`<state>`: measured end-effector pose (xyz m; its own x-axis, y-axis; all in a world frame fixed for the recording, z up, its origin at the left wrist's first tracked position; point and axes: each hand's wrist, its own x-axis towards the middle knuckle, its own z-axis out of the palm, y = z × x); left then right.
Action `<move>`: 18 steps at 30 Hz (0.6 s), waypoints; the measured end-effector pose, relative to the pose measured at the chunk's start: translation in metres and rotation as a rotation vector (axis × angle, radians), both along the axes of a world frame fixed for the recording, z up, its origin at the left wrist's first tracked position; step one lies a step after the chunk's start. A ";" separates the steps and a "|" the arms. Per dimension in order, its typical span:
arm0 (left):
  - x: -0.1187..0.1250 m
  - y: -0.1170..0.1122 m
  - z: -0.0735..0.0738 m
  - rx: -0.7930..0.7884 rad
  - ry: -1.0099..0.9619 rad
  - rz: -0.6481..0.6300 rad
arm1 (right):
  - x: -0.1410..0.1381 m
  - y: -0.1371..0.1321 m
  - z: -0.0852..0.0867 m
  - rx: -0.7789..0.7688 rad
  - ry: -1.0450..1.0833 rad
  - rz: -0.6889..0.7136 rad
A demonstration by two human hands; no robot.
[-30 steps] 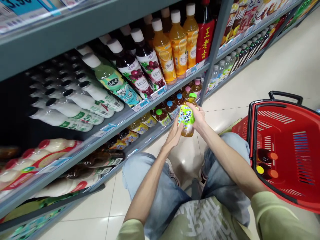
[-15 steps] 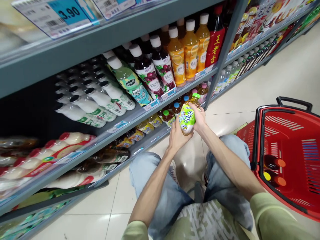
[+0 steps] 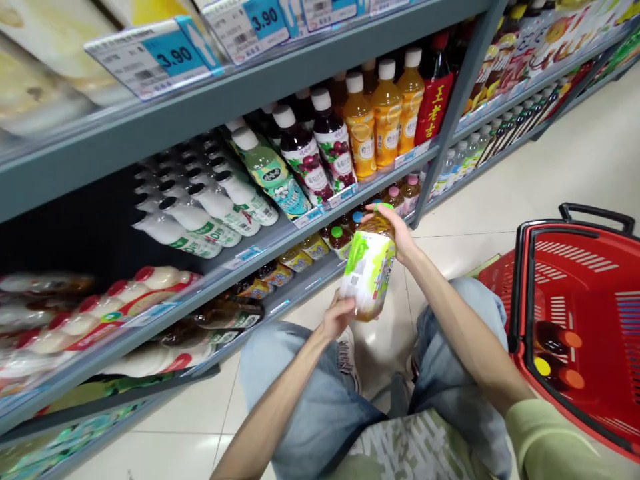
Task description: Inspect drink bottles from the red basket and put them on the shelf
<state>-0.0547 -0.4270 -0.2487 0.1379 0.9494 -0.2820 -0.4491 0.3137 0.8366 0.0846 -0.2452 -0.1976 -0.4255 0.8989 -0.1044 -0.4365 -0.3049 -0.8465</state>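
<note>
The bottle [image 3: 370,270] is held tilted above the floor [image 3: 500,180], cap end toward the bottom shelf [image 3: 295,293]. It hides part of that shelf's front edge, with a green-capped bottle [image 3: 341,241] just behind. Over these juts the middle shelf [image 3: 280,237]: white bottles [image 3: 220,217] left of the grape bottles [image 3: 309,160], then orange bottles [image 3: 387,120] and a red bottle [image 3: 435,103] by the right upright. A red basket [image 3: 600,327] with dark bottles in it stands beside the right knee.

Both arms reach forward between the knees. The right grip [image 3: 397,230] curls over the cap and neck; the left grip [image 3: 340,317] pinches the base, thumb on the label.

Orange labels read 橙汁, grape ones 葡萄汁, the red one 王老吉; upper price tags [image 3: 175,57] say 3.90. The held label's small print is unreadable.
</note>
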 end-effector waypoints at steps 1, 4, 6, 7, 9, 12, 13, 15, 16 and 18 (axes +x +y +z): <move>-0.001 -0.006 -0.004 -0.033 -0.078 -0.042 | 0.003 -0.002 0.004 -0.002 0.047 0.071; -0.001 -0.015 -0.014 -0.130 -0.218 -0.066 | 0.010 -0.006 0.009 0.002 0.137 0.159; 0.002 -0.011 -0.017 -0.189 -0.268 -0.034 | 0.013 -0.007 0.009 0.016 0.123 0.095; 0.004 -0.007 -0.018 -0.218 -0.280 -0.010 | 0.014 -0.007 0.008 0.015 0.099 0.055; 0.012 0.006 -0.020 -0.287 -0.293 0.069 | 0.014 -0.006 0.004 -0.007 0.038 -0.024; 0.026 0.026 -0.025 -0.472 -0.311 0.260 | 0.011 -0.003 -0.004 0.017 -0.099 -0.167; 0.031 0.031 -0.027 -0.527 -0.324 0.319 | 0.010 -0.003 -0.007 0.033 -0.150 -0.217; 0.041 0.036 -0.031 -0.603 -0.362 0.379 | 0.009 -0.002 -0.014 0.043 -0.246 -0.294; 0.046 0.037 -0.033 -0.619 -0.385 0.383 | 0.010 -0.002 -0.017 0.036 -0.285 -0.316; 0.055 0.036 -0.036 -0.628 -0.423 0.376 | 0.012 -0.001 -0.020 0.029 -0.345 -0.326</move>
<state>0.0002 -0.3910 -0.2847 0.0569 0.6373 -0.7685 -0.8524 0.4317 0.2949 0.0968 -0.2461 -0.2180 -0.0654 0.9844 -0.1632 -0.1977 -0.1731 -0.9648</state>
